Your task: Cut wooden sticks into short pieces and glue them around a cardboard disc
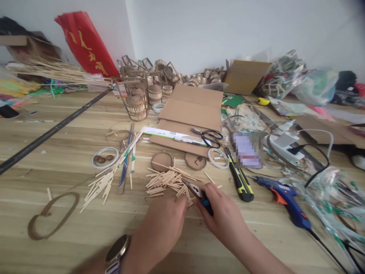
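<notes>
My right hand (225,211) is closed around a pair of pliers (196,191) with dark blue grips, its metal jaws pointing at a pile of short wooden sticks (164,180). My left hand (165,220), with a watch (118,249) on the wrist, is pinched at the near edge of the pile. A wooden stick (187,192) shows at its fingertips beside the plier jaws; its lower end is partly hidden by the fingers. Behind the pile lie two round cardboard discs (162,161) with rough rims. More sticks (99,187) are spread to the left.
A blue glue gun (288,198) and a yellow-black utility knife (239,179) lie at right. Scissors (209,137) rest on cardboard (192,106). Small stick lanterns (136,104) stand at the back. A tape ring (105,158), ruler (125,163) and brown strip loop (54,215) lie left.
</notes>
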Tool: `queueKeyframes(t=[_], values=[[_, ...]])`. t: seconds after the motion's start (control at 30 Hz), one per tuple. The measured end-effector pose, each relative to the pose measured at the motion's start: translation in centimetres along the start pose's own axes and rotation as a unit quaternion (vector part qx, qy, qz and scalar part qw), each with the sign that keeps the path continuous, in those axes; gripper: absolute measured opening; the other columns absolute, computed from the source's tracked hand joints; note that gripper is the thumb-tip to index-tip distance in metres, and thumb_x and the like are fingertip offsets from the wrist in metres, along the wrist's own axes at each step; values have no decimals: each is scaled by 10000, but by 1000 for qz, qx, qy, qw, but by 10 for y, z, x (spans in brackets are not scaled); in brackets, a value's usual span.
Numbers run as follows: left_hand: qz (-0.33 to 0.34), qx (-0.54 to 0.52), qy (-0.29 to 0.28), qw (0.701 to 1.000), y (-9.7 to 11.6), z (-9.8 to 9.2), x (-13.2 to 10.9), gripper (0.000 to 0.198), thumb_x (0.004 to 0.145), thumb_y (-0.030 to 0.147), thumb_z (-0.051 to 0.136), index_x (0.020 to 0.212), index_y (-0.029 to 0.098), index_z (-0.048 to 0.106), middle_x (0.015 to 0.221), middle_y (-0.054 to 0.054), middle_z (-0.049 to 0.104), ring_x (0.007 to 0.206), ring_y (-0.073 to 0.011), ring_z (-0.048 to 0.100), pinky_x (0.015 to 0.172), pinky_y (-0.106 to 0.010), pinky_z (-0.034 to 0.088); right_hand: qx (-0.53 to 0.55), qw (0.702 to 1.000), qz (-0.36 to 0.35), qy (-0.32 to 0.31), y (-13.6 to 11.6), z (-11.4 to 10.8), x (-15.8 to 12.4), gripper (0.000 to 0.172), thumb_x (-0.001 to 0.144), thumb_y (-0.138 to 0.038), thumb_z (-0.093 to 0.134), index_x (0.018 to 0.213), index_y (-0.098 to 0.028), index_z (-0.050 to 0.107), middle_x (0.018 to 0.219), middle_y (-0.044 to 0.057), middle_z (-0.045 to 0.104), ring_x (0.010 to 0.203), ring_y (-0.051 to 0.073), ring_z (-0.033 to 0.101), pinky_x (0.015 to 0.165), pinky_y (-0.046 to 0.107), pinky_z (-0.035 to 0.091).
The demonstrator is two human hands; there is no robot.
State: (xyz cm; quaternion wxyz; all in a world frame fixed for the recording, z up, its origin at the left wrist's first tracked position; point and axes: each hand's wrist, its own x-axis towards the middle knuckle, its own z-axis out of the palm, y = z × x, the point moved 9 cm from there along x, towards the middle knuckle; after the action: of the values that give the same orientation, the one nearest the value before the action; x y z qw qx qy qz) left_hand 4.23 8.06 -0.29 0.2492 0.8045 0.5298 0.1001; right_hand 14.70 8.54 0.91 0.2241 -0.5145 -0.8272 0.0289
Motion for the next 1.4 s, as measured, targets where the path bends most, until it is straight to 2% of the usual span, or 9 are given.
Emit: queueKeyframes(t=[0.1,0.2,0.33,0.47,0.57,0.77,0.97,1.2,1.4], values=[[-52,103,-53,992,0,7,-2,344,910,95,307,974,159,639,814,-152,703,726,-298,668,607,-345,420,-28,1000,9,0,-3,4,-1,113,897,-248,463,786,-226,450,733,46,601,598,218,593,521,286,401],[-66,104,-53,991,-1,5,-2,340,899,77,300,940,151,629,828,-162,694,753,-303,661,610,-345,395,-10,999,30,-14,0,5,2,141,902,-268,437,769,-224,451,733,55,599,596,221,578,527,295,387],[11,-133,-46,990,-3,-2,-1,312,973,307,326,818,184,568,721,-66,640,675,-216,599,594,-289,368,193,974,69,-95,11,3,9,154,898,-295,454,765,-220,470,681,4,559,601,168,540,540,253,399],[-6,-400,-77,913,-18,1,3,355,968,466,325,836,205,527,537,43,531,550,-141,519,606,-241,387,307,938,94,-128,18,-7,11,216,913,-375,474,776,-211,509,658,-19,524,609,148,506,549,241,400],[-60,-447,-66,890,-28,9,7,352,950,481,355,865,197,546,645,3,653,628,-158,582,603,-244,383,312,937,90,-130,13,-9,8,132,911,-315,469,852,-212,527,683,-14,552,617,148,530,559,242,416],[-69,-406,-56,910,-20,13,5,338,919,469,420,847,179,578,795,-40,672,753,-195,626,657,-266,429,338,920,66,-189,-14,10,-2,88,909,-190,446,982,-231,470,774,3,648,704,153,638,645,239,477],[-81,-432,-80,895,-18,22,3,288,899,453,434,866,184,533,687,-29,638,693,-206,652,684,-310,485,247,956,28,-156,-12,14,-6,242,827,-86,456,1029,-219,439,850,43,644,747,188,638,674,286,492],[-82,-562,-203,798,-7,46,-2,496,724,671,572,702,178,515,597,-12,621,527,-134,568,555,-250,413,245,963,-12,-112,-8,5,-2,230,833,-90,512,1017,-221,467,931,58,594,838,198,621,719,307,516],[-97,-578,-139,798,-13,33,3,490,746,648,599,737,162,546,617,-12,623,573,-136,576,585,-252,399,280,959,29,-18,2,-11,4,284,855,-260,623,1106,-239,491,1234,134,502,1156,281,557,874,416,520]])
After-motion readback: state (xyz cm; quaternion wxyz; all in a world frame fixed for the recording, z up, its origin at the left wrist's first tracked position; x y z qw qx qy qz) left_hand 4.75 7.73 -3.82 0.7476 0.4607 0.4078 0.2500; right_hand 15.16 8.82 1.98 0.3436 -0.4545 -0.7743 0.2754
